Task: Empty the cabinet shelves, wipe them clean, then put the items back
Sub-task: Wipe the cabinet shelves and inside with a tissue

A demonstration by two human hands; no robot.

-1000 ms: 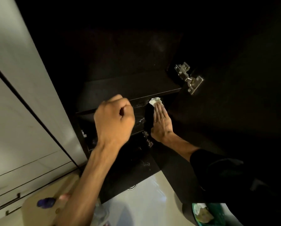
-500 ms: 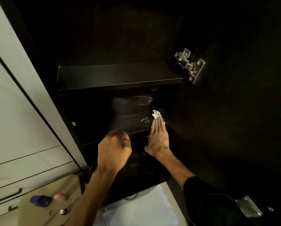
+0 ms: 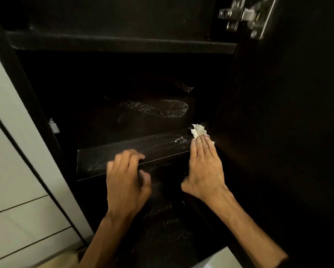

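The dark cabinet (image 3: pixel 123 84) stands open, its interior black and poorly lit. Its door (image 3: pixel 288 113) hangs open on the right side, with a metal hinge (image 3: pixel 245 15) visible at the top. Pale cupboard fronts (image 3: pixel 11 171) adjoin the cabinet on the left.

An upper shelf (image 3: pixel 114 42) runs across near the top. Below it the middle shelf (image 3: pixel 139 149) carries whitish streaks along its surface, and similar streaks mark the back panel above it and the lower surface beneath. No stored items can be made out on these shelves.

The left hand (image 3: pixel 126 182) sits at the front edge of the middle shelf, fingers curled over the lip and thumb underneath; its grip is clenched on that edge, though the hand is somewhat blurred.

The right hand (image 3: pixel 204 167) lies flat at the right end of the same shelf, fingers straight and together. Its grip is released; the fingertips press down on a crumpled white tissue (image 3: pixel 198 130), which sits at the shelf's right end, just beside the cabinet's side wall.
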